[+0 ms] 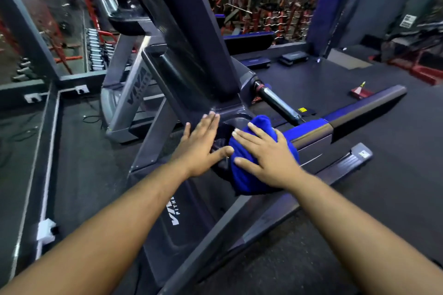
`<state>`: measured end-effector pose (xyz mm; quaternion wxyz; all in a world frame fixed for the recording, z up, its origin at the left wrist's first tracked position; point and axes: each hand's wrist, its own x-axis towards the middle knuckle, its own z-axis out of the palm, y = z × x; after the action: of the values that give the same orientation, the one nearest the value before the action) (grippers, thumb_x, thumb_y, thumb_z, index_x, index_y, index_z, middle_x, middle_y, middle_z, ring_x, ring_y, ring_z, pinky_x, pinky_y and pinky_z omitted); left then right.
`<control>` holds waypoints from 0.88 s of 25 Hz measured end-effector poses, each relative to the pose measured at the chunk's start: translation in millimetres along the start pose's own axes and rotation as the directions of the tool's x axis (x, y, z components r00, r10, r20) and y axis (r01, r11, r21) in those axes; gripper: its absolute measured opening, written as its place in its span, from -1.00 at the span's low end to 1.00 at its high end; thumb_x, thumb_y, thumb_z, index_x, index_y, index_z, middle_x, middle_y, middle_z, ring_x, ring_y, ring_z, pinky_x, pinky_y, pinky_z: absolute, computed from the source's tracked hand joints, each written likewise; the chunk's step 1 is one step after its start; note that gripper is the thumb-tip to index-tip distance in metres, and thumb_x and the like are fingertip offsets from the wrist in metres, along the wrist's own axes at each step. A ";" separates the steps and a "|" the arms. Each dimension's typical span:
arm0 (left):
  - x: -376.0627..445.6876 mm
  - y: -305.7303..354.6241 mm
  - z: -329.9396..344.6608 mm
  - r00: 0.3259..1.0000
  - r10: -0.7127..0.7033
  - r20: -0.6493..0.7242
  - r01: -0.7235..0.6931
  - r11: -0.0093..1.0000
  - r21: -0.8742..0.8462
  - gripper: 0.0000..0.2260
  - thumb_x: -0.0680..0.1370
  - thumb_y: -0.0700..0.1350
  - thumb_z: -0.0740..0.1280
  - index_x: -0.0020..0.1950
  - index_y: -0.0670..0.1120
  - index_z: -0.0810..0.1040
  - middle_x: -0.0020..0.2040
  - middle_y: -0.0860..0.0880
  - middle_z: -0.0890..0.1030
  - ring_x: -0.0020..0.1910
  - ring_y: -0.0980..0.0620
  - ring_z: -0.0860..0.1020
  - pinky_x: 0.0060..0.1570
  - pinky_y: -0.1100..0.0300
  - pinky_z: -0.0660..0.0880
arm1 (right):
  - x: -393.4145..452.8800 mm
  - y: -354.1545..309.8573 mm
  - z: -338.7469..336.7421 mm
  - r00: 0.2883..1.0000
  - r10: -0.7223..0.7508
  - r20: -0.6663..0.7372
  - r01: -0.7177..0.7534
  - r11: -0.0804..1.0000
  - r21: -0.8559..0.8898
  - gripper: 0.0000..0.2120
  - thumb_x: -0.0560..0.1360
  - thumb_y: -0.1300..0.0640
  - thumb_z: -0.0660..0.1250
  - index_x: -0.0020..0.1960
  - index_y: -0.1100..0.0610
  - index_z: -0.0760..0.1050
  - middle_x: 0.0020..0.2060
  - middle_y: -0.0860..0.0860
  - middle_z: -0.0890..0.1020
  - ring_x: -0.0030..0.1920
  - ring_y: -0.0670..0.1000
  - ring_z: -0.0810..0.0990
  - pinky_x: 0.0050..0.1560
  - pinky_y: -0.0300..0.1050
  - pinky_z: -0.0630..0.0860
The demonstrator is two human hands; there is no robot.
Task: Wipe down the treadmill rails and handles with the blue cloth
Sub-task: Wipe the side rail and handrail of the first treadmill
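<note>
**Right — cloth's on the rail joint, soft and easy to lose grip of**

Blue cloth (249, 165) sits bunched over the near end of the treadmill's side rail (314, 133), right where the rail meets the console upright (191, 55). Part of it hangs down below the rail.

Right hand (268, 158) lies flat on top of the bunch, fingers spread and nearly straight, pressing rather than gripping. Left hand (203, 146) is flat too, fingers together against the base of the upright, thumb out toward the cloth. It holds nothing; looks like bracing.

Handling, my read:
- Cloth looks like light, thick microfibre. No stiffness, conforms to the rail.
- Bunched like this it will likely roll under a flat palm instead of sliding. Better to wrap fingers and thumb round the rail with the cloth between.
- The metal section of rail looks smooth, so the cloth should glide once clamped.
- The hanging part could snag on the frame (239, 218) below.

Rail runs away to the right, well clear of the red object (359, 92) on the floor beyond.
</note>
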<state>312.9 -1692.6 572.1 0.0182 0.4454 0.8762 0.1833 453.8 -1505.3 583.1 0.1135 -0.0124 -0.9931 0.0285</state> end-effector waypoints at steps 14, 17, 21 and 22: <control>-0.8 -49.6 -26.3 0.973 0.122 0.196 -0.127 0.992 0.017 0.16 0.19 0.67 -0.33 0.61 -0.02 -0.24 0.62 0.08 -0.21 0.56 0.19 -0.25 0.52 -0.15 -0.32 | 27.0 -3.4 -2.9 0.993 -0.092 0.076 0.097 0.994 -0.059 -0.34 0.51 -0.46 0.01 0.43 -0.11 0.38 0.42 -0.16 0.44 0.54 -0.05 0.22 0.52 0.14 0.09; 4.5 -55.5 -24.0 0.976 0.133 0.173 -0.109 0.984 -0.142 0.18 0.18 0.69 -0.28 0.62 -0.03 -0.20 0.62 0.08 -0.17 0.57 0.18 -0.23 0.53 -0.13 -0.29 | 40.6 -60.2 11.8 0.980 0.197 -0.035 -0.200 0.970 -0.138 -0.41 0.51 -0.39 -0.02 0.06 0.03 0.54 0.06 -0.04 0.61 0.28 0.07 0.48 0.42 0.17 0.21; 12.1 -57.4 -17.8 0.979 0.141 0.145 -0.122 0.983 -0.134 0.20 0.18 0.70 -0.28 0.62 -0.04 -0.16 0.63 0.05 -0.12 0.56 0.17 -0.22 0.53 -0.17 -0.24 | 37.5 -77.6 15.5 0.981 0.162 -0.109 -0.172 0.981 -0.089 -0.50 0.57 -0.31 0.03 0.04 0.06 0.52 -0.02 -0.01 0.63 0.14 0.10 0.55 0.39 0.13 0.26; 12.0 -56.8 -16.6 0.978 0.148 0.148 -0.131 0.984 -0.119 0.19 0.18 0.70 -0.28 0.62 -0.04 -0.16 0.63 0.05 -0.11 0.56 0.17 -0.22 0.53 -0.17 -0.24 | 27.2 -57.8 12.8 0.994 0.058 -0.092 -0.065 0.995 -0.074 -0.48 0.57 -0.32 0.05 0.18 0.04 0.51 0.11 -0.04 0.61 0.26 0.06 0.51 0.42 0.10 0.22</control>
<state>258.4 -1718.7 570.0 0.0981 0.5171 0.8274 0.1959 423.4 -1562.8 580.2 0.1563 -0.0486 -0.9865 -0.0068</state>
